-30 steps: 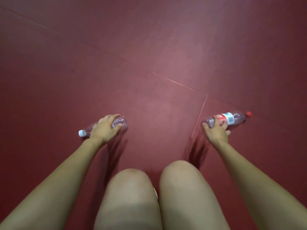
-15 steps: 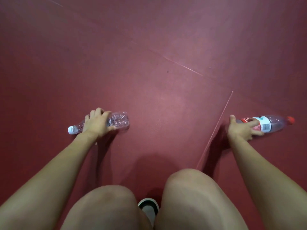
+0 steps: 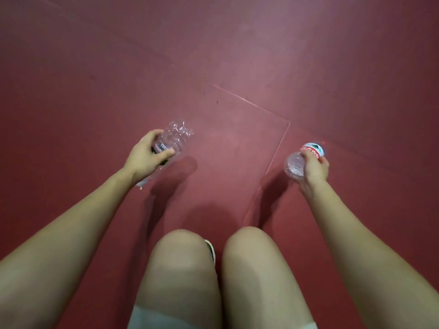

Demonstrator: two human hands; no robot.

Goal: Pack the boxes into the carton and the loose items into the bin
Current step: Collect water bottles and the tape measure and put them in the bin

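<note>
**Now both bottles are off the floor**

Now you have a bottle in each of your hands. A moment ago both bottles lay flat on the floor under your palms; they are lifted, and each one casts its own shadow below. Your left hand (image 3: 148, 160) is wrapped around the middle of the crumpled clear bottle (image 3: 174, 137), thumb on top, its bottom end pointing away from you. Your right hand (image 3: 313, 170) is closed around the red-labelled bottle (image 3: 300, 160), which is turned so its bottom end faces toward you.

I judge this as the pick-up of two loose items being finished; what remains for them is the carry to the bin. Neither the bin nor the carton nor any box is visible from here, so you must turn to find them.

You are crouching, knees in the lower view, on a dark red floor (image 3: 237, 55). Thin pale seam lines (image 3: 278, 153) cross it between your hands. No wall or furniture shows.
</note>
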